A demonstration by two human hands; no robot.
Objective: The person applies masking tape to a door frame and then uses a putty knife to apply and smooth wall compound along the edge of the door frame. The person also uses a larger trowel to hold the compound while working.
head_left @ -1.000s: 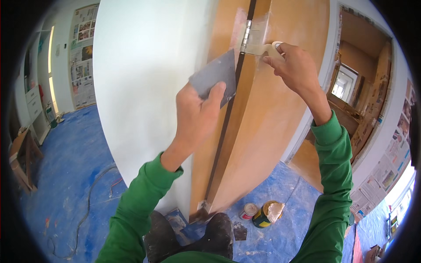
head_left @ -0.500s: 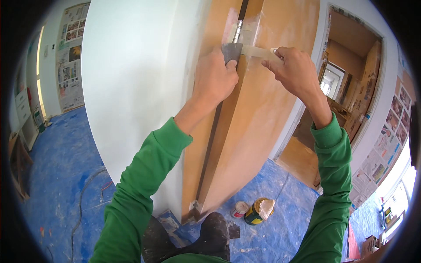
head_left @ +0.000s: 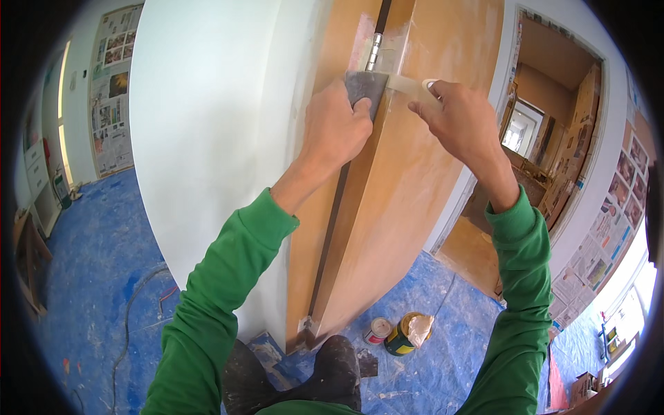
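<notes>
At upper centre, the left hand (head_left: 334, 130) grips a flat grey metal-looking scraper (head_left: 366, 87); the right hand (head_left: 462, 116) pinches a cream tape roll (head_left: 427, 91). Uneven pull could tear its strip (head_left: 402, 84).

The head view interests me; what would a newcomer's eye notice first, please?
Most likely, it would be the left hand, holding a grey scraper just below the hinge of a wooden door. The right hand, to its right, holds a roll of pale tape, its strip stretched toward the scraper. Below, two cans stand on blue sheeting.
</notes>
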